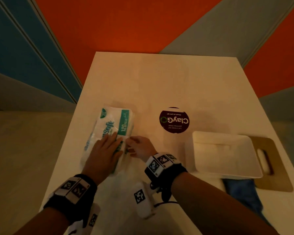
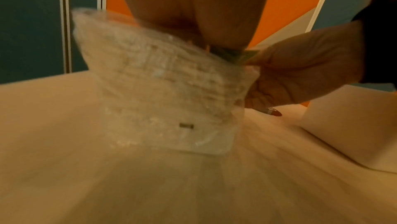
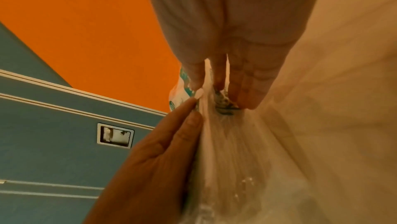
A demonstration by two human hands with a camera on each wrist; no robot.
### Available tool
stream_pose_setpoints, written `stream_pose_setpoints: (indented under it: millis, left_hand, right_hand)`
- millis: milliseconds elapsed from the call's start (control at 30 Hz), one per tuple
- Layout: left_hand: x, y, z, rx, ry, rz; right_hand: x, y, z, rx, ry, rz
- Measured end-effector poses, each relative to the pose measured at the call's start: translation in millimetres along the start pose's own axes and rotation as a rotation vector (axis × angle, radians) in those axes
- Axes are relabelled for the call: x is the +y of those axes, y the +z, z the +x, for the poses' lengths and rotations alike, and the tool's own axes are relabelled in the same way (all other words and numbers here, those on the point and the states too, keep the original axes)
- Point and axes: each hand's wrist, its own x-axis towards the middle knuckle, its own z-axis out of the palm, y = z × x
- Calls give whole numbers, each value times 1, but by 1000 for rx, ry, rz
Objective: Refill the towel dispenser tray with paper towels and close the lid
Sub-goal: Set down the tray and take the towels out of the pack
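A plastic-wrapped pack of paper towels point(image 1: 112, 126), white with teal print, lies on the white table point(image 1: 159, 82) left of centre. My left hand point(image 1: 103, 150) rests flat on top of it with straight fingers. My right hand point(image 1: 134, 145) pinches the clear wrapper at the pack's near right edge. In the left wrist view the pack's end point(image 2: 167, 83) shows stacked towels under the left hand point(image 2: 193, 6), with the right hand point(image 2: 300, 67) beside it. The right wrist view shows the right hand point(image 3: 236, 78) gripping stretched wrapper point(image 3: 227, 151). An empty white tray point(image 1: 227, 160) sits at the right, with a wooden lid point(image 1: 282, 175) lying partly under it.
A round dark ClayGo sticker point(image 1: 174, 120) is on the table between pack and tray. Blue fabric point(image 1: 241, 192) shows at the table's near right edge. Orange and blue wall panels stand behind the table; the floor drops away on the left.
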Motion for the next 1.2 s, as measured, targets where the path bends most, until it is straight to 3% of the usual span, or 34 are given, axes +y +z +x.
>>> stream_pose_setpoints:
  millis: [233, 600, 700, 767, 867, 1033, 1133, 1200]
  left_hand:
    - [-7, 15, -1, 68, -7, -121]
    - [-8, 8, -3, 71, -32, -241]
    - [-3, -6, -4, 140, -8, -422]
    - [-1, -22, -4, 216, -72, -621]
    - [-10, -36, -2, 273, -177, -702]
    - [-24, -52, 1, 248, -305, -996]
    - [-28, -60, 1, 207, -338, -1135]
    - [-34, -62, 0, 207, -316, -1090]
  right_hand:
    - [15, 9, 10, 262, -57, -117]
    - [-11, 14, -8, 372, -309, -623]
    - [-34, 27, -9, 331, -459, -583]
    - [-44, 38, -9, 289, -521, -548]
    - [-49, 47, -8, 252, -584, -520]
    - [-37, 45, -14, 266, -803, -397]
    - [-28, 41, -20, 316, -837, -398]
    - [-29, 35, -17, 367, -813, -347]
